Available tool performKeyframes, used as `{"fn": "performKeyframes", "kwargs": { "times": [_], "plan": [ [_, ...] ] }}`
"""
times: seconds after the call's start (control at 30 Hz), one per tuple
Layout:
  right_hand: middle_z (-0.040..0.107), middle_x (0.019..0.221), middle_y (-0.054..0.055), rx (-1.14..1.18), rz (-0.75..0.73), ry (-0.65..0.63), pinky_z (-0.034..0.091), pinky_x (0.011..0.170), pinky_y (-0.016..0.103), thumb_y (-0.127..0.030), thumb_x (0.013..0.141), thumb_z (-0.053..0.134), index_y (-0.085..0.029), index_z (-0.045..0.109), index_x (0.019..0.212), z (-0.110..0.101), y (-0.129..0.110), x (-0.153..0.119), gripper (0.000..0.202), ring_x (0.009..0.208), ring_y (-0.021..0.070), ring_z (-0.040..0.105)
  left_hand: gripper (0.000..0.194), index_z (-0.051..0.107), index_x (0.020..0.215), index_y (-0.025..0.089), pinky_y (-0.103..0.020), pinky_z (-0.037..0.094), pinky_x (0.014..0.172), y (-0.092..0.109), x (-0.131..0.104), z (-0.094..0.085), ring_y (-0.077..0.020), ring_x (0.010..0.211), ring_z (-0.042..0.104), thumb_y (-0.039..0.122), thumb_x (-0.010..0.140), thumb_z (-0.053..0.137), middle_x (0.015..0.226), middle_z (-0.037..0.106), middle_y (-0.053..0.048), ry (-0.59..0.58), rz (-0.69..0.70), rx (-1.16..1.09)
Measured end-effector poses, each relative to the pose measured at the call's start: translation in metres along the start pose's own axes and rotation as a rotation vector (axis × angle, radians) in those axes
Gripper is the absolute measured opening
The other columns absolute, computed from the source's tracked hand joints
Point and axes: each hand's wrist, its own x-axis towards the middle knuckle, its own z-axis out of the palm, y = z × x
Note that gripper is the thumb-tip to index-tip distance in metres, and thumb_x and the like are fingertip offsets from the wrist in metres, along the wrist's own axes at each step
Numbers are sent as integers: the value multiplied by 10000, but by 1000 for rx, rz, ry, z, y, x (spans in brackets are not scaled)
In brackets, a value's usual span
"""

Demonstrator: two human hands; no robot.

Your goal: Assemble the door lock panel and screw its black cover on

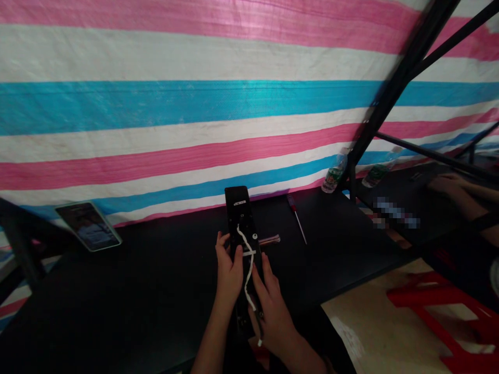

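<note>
Striped sheeting (234, 104) behind a black desk (156, 301). Held in left hand (230, 270) and right hand (273, 311), one each side: black panel (248, 228) with white cord (248, 274), lower end by the desk's front edge. Near the back edge, screwdriver (297, 219); back left corner, phone (89, 227); back right corner, bottle (333, 175).

"What colour is the long panel (248, 227)?"
"Black, with a white cord (250, 269) along it."
"And the surface (163, 291)?"
"Black too."
"The sheet (195, 105) behind?"
"Striped across in pink, white and blue."
"The screwdriver (297, 219)?"
"Dark reddish handle, pale shaft."
"And the stool (423, 297)?"
"Bright red. The nearer bottle (333, 175) is clear, its label mostly green."
</note>
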Motion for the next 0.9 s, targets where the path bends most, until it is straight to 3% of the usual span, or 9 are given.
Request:
{"fn": "performKeyframes", "kwargs": {
  "times": [0.1, 0.17, 0.27, 0.4, 0.63, 0.7, 0.8, 0.9],
  "plan": [
    [-26, 1693, 114, -55, 20, 14, 396, 1124, 596, -107, 890, 520, -274, 104, 1621, 7, -5, 4, 858, 1519, 394, 197, 631, 300, 1473, 258, -431, 461, 1087, -3, 2, 1, -257, 1294, 583, 428, 931, 575, 1480, 494, -163, -11, -160, -139],
    [12, 1694, 111, -95, 56, 32, 376, 1137, 612, -82, 894, 499, -261, 117, 1621, 13, -8, 6, 841, 1531, 393, 139, 608, 350, 1473, 251, -429, 471, 1076, -4, 4, 0, -256, 1259, 610, 436, 935, 564, 1397, 578, -147, -20, -212, -146],
    [40, 1694, 97, -108, 105, 34, 344, 1165, 612, -75, 904, 496, -262, 112, 1622, 18, -11, 8, 835, 1536, 378, 114, 504, 478, 1417, 249, -426, 395, 1151, -3, 4, -1, -261, 1350, 537, 425, 949, 538, 1448, 561, -119, -20, -175, -108],
    [-60, 1691, 97, -39, 76, -26, 332, 1179, 587, -75, 871, 559, -271, 57, 1622, 8, -10, 10, 924, 1539, 367, 79, 484, 490, 1438, 280, -418, 283, 1221, -1, -3, -2, -248, 1469, 393, 383, 966, 517, 1567, 456, -73, -4, -156, -108],
    [-107, 1688, 101, 94, -3, -152, 377, 1170, 446, -148, 861, 635, -256, 171, 1613, -20, 6, 9, 890, 1528, 333, 173, 608, 405, 1516, 237, -424, 500, 1048, 3, -17, 8, -275, 1217, 643, 451, 962, 535, 1363, 631, -136, 49, -255, -152],
    [-112, 1689, 91, 107, -2, -141, 341, 1189, 467, -150, 872, 623, -264, 145, 1616, -19, 10, 8, 893, 1537, 333, 129, 651, 382, 1530, 243, -403, 451, 1109, -2, -20, 10, -270, 1314, 576, 467, 946, 563, 1459, 565, -127, 49, -235, -178],
    [-94, 1692, 81, 155, 40, -137, 310, 1205, 476, -143, 878, 610, -282, 87, 1621, -12, 13, 7, 919, 1545, 318, 104, 706, 312, 1566, 282, -363, 314, 1211, -11, -27, 10, -246, 1486, 366, 495, 942, 563, 1630, 364, -67, -1, -229, -203],
    [-95, 1693, 68, 208, 98, -143, 296, 1213, 472, -132, 898, 571, -299, 56, 1620, -7, 10, 7, 903, 1549, 298, 103, 703, 263, 1584, 317, -360, 263, 1236, -17, -34, 7, -230, 1525, 267, 532, 961, 507, 1670, 269, -22, -56, -267, -233]
  ]
}}
